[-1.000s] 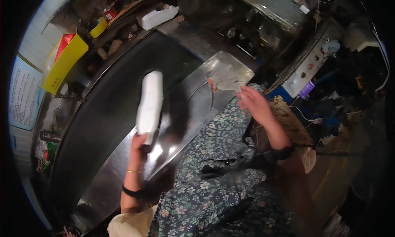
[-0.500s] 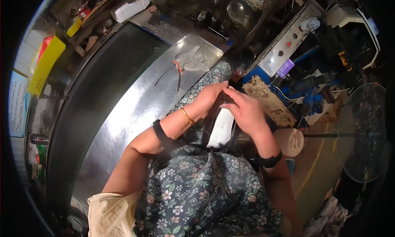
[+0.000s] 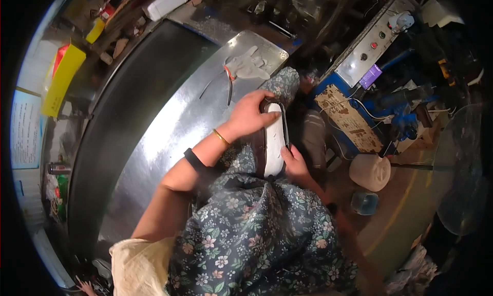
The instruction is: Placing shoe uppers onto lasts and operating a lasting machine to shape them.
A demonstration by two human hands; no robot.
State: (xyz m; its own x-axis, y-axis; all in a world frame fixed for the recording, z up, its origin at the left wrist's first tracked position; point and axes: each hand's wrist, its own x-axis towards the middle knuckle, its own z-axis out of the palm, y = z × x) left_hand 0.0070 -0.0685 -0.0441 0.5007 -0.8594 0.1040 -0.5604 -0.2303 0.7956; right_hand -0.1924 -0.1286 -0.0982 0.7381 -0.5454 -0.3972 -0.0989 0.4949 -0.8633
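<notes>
A dark brown shoe upper (image 3: 260, 157) lies on my lap, bottom up, with a white insole (image 3: 275, 137) showing along its middle. At its far end my left hand (image 3: 251, 113) is closed round the edge, thumb pressed on the white insole. Lower down, my right hand (image 3: 295, 162) grips the right side, its thumb by the rim; its other fingers are partly hidden beneath. To the left, a pair of pliers (image 3: 229, 85) with dark handles rests on the metal table (image 3: 169, 116), partly under a grey work glove (image 3: 247, 66).
A black belt-like surface (image 3: 118, 106) curves along the table's left. At the right stand a blue machine with a control panel (image 3: 371, 47), a pale plastic jug (image 3: 371, 171) and a caged fan (image 3: 462, 167). A yellow box (image 3: 64, 80) is at far left.
My hands were together at the shoe's far end. The right hand has moved down along its right side; the left has stayed near the far end, uncovering more white insole.
</notes>
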